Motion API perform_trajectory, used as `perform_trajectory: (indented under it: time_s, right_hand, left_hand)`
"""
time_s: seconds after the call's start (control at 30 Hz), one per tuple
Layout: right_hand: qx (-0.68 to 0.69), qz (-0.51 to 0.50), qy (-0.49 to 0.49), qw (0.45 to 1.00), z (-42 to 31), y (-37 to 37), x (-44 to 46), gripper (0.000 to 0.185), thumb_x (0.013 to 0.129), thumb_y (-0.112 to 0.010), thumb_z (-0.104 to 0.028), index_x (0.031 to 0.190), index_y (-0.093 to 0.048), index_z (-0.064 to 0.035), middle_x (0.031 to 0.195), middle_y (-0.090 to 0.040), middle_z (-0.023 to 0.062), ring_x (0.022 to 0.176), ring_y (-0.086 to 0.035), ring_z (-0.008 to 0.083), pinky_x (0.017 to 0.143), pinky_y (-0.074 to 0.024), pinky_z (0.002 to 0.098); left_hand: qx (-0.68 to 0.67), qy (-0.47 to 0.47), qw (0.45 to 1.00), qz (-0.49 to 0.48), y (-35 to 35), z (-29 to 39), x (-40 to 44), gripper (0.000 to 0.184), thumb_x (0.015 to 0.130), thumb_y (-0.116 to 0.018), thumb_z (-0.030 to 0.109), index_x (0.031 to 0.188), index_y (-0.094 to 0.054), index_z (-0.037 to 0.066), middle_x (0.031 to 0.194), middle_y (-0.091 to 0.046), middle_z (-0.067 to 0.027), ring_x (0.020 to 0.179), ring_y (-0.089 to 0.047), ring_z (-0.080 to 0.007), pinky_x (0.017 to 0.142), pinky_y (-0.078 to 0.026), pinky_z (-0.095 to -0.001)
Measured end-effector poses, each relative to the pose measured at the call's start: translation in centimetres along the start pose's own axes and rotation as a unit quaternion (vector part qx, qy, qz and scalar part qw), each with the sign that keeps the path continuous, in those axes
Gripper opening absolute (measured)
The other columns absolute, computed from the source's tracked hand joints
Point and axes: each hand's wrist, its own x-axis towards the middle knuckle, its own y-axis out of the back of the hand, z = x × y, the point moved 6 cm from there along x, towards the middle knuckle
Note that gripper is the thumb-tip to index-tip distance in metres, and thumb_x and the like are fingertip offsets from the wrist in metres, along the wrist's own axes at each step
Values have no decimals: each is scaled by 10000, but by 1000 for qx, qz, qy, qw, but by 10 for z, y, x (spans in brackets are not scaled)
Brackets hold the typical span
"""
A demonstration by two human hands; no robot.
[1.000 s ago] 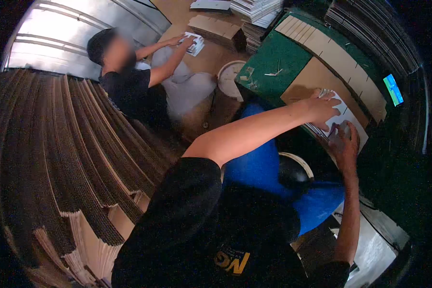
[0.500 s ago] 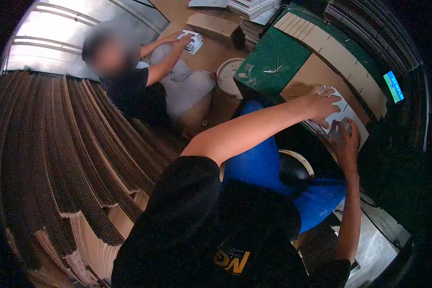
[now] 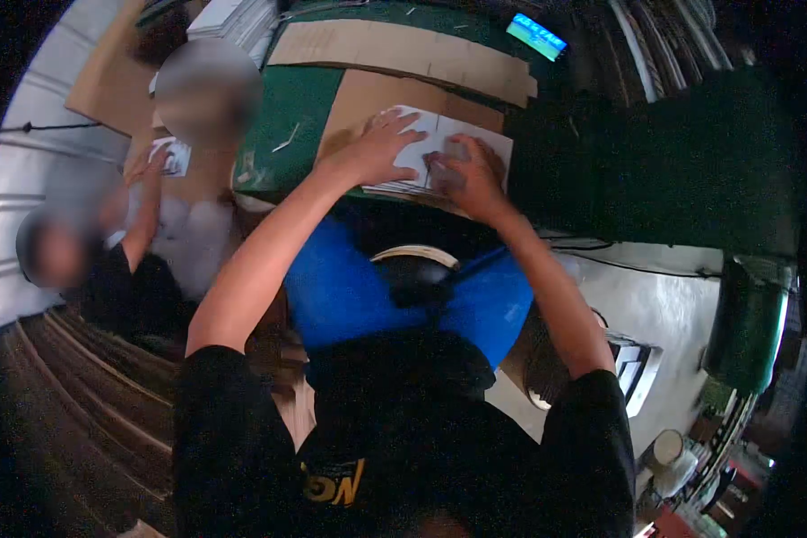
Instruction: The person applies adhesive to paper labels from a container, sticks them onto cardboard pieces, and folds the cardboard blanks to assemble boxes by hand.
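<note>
A small stack of white slotted card pieces (image 3: pixel 453 132) lies on a brown cardboard sheet (image 3: pixel 368 94) on the green work surface (image 3: pixel 300 99). My left hand (image 3: pixel 377 154) rests on the stack's left part, palm down with its fingers spread. My right hand (image 3: pixel 475 177) is on the right part, fingers bent but apart, touching the top piece. A dark slit runs between the hands. Behind the stack lies a long row of brown cardboard pieces (image 3: pixel 403 54).
A lit phone (image 3: pixel 536 37) is at the back. At the left a co-worker (image 3: pixel 143 224) has a hand on white pieces (image 3: pixel 172 157). White stacked sheets (image 3: pixel 233 22) stand at the back left; corrugated cardboard (image 3: pixel 90 386) fills the lower left.
The camera view has swung to the right, so the table and both hands now appear nearer the middle. Both my hands are still on the white stack.
</note>
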Motion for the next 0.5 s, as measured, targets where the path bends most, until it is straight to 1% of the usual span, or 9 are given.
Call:
perform_trajectory:
  time_s: [0.03, 0.1, 0.2, 0.27, 0.33, 0.37, 0.4, 0.47, 0.5]
  right_hand:
    - [10, 12, -1, 1000, -3, 1, 1, 502, 702, -791, -217, 1195, -701, -248, 1357, -494, 93, 1263, -456, 330, 1061, -357, 450]
    - [-2, 22, -15, 1000, -9, 3, 0, 519, 690, -801, -235, 1198, -699, -265, 1352, -495, 94, 1262, -455, 330, 1059, -354, 458]
    - [-3, 21, -28, 999, -15, 9, 0, 545, 661, -822, -280, 1193, -700, -289, 1341, -497, 96, 1261, -454, 329, 1055, -350, 475]
    - [5, 16, -28, 999, -12, 7, 2, 555, 645, -832, -306, 1184, -702, -296, 1337, -497, 98, 1261, -453, 328, 1054, -349, 483]
    - [-11, 86, 28, 996, -10, 0, 0, 455, 663, -807, -365, 1084, -723, -216, 1279, -513, 159, 1155, -487, 392, 966, -402, 519]
    - [0, 68, 15, 998, -10, 0, 1, 511, 657, -814, -342, 1136, -695, -208, 1246, -527, 158, 1159, -491, 379, 965, -402, 524]
    - [-8, 76, 14, 997, -10, 5, 4, 511, 657, -814, -342, 1136, -695, -208, 1246, -527, 158, 1159, -491, 379, 965, -402, 524]
    - [63, 27, -26, 997, 2, 4, 9, 649, 612, -850, -336, 1213, -659, -182, 1259, -542, 122, 1201, -504, 344, 1020, -395, 476]
    - [86, 52, -18, 995, 20, 0, 17, 696, 654, -848, -366, 1263, -609, -127, 1203, -579, 142, 1152, -542, 345, 1006, -414, 476]
  left_hand:
    - [1, -6, 1000, 0, 2, 3, 0, 732, 807, -722, 488, 1425, -484, 177, 1586, -279, -95, 1455, -248, -359, 1166, -245, -523]
    - [-3, 38, 998, -40, 1, 0, -2, 714, 814, -718, 483, 1424, -487, 191, 1591, -268, -96, 1461, -235, -366, 1153, -248, -564]
    - [-9, 24, 999, -43, 12, 8, -5, 699, 825, -705, 489, 1424, -488, 203, 1592, -265, -94, 1461, -234, -367, 1137, -256, -599]
    - [6, 22, 998, -51, 15, 11, -4, 695, 828, -702, 486, 1423, -488, 198, 1591, -268, -94, 1465, -226, -364, 1135, -262, -597]
    - [21, 18, 998, -50, 13, 10, -2, 691, 831, -700, 483, 1423, -489, 194, 1590, -270, -93, 1468, -218, -360, 1133, -268, -595]
    - [14, 21, 999, -48, 10, 7, -3, 697, 827, -704, 485, 1422, -489, 190, 1585, -279, -98, 1469, -214, -357, 1134, -269, -592]
    - [8, 23, 999, -46, 9, 5, -2, 704, 823, -708, 486, 1421, -490, 187, 1581, -287, -103, 1470, -211, -355, 1135, -271, -589]
    - [5, 28, 998, -51, 11, 7, -4, 711, 822, -705, 499, 1421, -490, 182, 1580, -283, -112, 1465, -218, -368, 1142, -263, -580]
    - [10, 23, 999, -43, 1, 0, -3, 718, 819, -701, 513, 1421, -491, 183, 1584, -272, -111, 1464, -215, -374, 1145, -260, -576]
